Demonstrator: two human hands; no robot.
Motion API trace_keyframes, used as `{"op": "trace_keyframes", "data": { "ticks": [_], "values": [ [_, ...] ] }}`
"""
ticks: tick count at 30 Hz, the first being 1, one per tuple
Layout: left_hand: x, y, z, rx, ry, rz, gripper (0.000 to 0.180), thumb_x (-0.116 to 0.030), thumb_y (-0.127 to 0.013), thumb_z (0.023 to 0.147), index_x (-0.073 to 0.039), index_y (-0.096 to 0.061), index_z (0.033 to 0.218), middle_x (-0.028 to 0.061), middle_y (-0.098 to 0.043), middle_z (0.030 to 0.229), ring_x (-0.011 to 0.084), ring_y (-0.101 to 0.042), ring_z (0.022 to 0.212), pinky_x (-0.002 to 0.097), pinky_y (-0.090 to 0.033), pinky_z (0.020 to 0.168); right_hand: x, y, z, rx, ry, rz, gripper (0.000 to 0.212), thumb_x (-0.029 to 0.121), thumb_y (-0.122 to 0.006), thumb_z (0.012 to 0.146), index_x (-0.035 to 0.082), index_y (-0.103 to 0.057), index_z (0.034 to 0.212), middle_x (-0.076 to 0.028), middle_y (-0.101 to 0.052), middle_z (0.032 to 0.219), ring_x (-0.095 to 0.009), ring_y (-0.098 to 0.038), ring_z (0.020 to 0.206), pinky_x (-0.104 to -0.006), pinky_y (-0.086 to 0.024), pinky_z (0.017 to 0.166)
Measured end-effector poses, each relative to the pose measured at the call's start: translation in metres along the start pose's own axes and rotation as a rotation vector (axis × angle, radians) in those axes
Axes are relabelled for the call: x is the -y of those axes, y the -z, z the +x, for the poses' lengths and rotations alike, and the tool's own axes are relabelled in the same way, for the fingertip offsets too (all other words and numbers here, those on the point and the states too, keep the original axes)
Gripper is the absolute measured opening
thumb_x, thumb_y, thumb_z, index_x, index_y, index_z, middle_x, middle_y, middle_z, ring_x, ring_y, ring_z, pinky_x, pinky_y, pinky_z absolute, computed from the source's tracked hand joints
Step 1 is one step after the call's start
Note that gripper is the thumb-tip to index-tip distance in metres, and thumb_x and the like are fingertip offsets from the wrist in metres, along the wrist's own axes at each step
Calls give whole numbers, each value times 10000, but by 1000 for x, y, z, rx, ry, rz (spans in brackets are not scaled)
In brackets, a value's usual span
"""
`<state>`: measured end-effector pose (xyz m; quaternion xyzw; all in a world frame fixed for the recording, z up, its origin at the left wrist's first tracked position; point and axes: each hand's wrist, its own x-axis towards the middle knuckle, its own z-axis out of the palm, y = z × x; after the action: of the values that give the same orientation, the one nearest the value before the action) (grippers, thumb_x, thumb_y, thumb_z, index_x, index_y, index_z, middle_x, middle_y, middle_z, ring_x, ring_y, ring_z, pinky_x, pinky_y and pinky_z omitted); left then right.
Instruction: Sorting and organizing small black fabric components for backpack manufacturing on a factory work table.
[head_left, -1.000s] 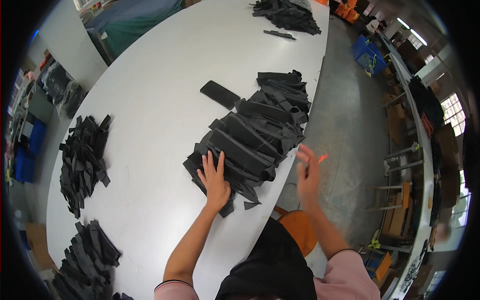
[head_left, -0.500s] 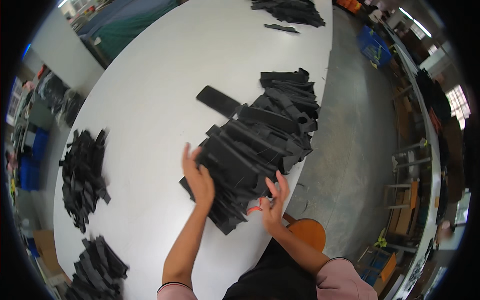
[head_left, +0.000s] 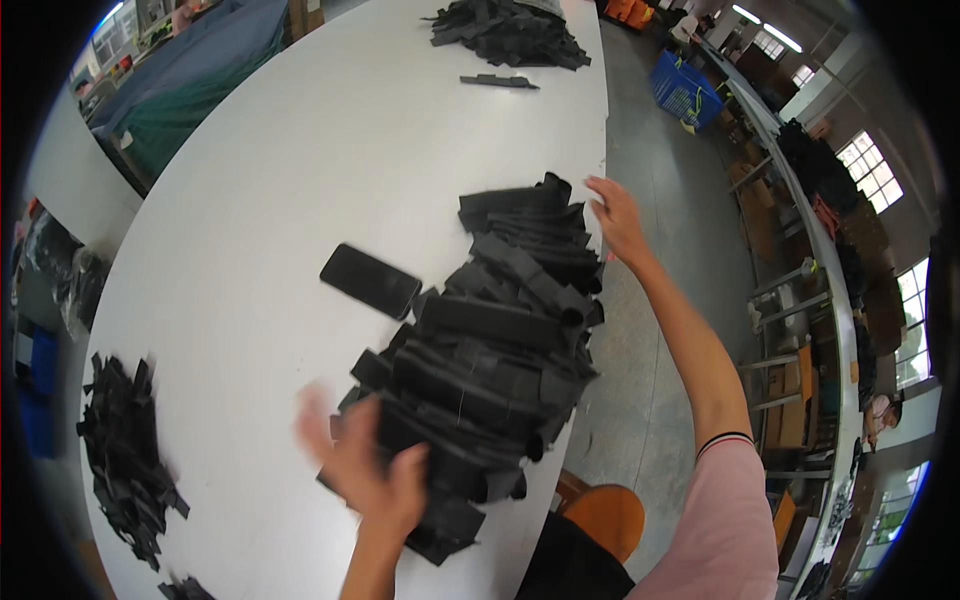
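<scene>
A long row of black folded fabric pieces [head_left: 480, 325] lies overlapped along the right side of the white table. Over the near left end of the row, my left hand [head_left: 365, 470] is blurred, its fingers spread and nothing seen in them. My right hand [head_left: 618, 222] is at the row's far right end by the table edge, fingers partly curled. A small red bit [head_left: 609, 257] shows under its palm; what it belongs to is hidden. Left of the row lies a black smartphone [head_left: 370, 280], one corner close to the fabric.
Other black fabric heaps lie at the table's far end [head_left: 510, 32] and left edge [head_left: 128, 450]. A single dark strip [head_left: 500, 82] rests near the far heap. An orange-brown stool [head_left: 605, 520] stands by the table; a blue basket [head_left: 684, 90] sits across the aisle.
My right hand has moved from the near end of the row to its far right end. My left hand has shifted toward me. The whole view has swung, so the table appears lower and further left.
</scene>
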<state>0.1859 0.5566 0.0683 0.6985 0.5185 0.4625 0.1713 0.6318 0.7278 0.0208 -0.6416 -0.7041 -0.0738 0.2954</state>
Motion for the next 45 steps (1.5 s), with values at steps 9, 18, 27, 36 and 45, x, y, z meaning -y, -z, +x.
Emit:
{"op": "trace_keyframes", "data": {
  "ticks": [9, 18, 27, 36, 45],
  "values": [
    [29, 15, -165, -214, 1226, -554, 948, -279, -676, 791, -83, -6, 1433, 143, -130, 1446, 311, -258, 1259, 436, -276, 1015, -20, -103, 45, 406, -121, -103, 369, 326, -435, 910, 188, -484, 1248, -18, -473, 1297, -310, -382, 1225, -466, -282, 1019],
    [-1, -75, -110, -244, 1301, -717, 1012, -22, -649, 772, -243, 87, 1430, 94, 23, 1477, 256, -148, 1328, 367, -197, 1068, 68, -132, -8, 345, -688, -221, 382, 365, -449, 888, 244, -484, 1248, -21, -453, 1306, -363, -402, 1154, -510, -398, 905],
    [12, -68, -113, -309, 1130, -716, 1080, -184, -778, 685, -34, 7, 1412, 175, -24, 1444, 297, -76, 1341, 362, -134, 1095, 66, -143, 41, 575, -348, 226, 470, 348, -427, 898, 11, -502, 1216, -194, -556, 1181, -312, -543, 1075, -373, -394, 942],
    [19, -23, -145, -197, 1302, -536, 859, -407, -634, 769, -83, -173, 1418, 188, -75, 1469, 307, -83, 1363, 382, -151, 1091, 30, -2, 69, 601, -560, 328, 457, 355, -425, 933, 80, -436, 1298, -110, -571, 1093, -179, -583, 878, -305, -480, 705],
    [109, 103, -177, -292, 1088, -6, 823, -269, -740, 673, -58, -304, 1338, 274, -246, 1379, 386, -156, 1323, 464, -175, 1068, 322, 53, 124, 616, 160, 606, 270, 209, -464, 881, 64, -570, 1082, -42, -589, 760, -64, -475, 508, -197, -347, 419]
  ]
}}
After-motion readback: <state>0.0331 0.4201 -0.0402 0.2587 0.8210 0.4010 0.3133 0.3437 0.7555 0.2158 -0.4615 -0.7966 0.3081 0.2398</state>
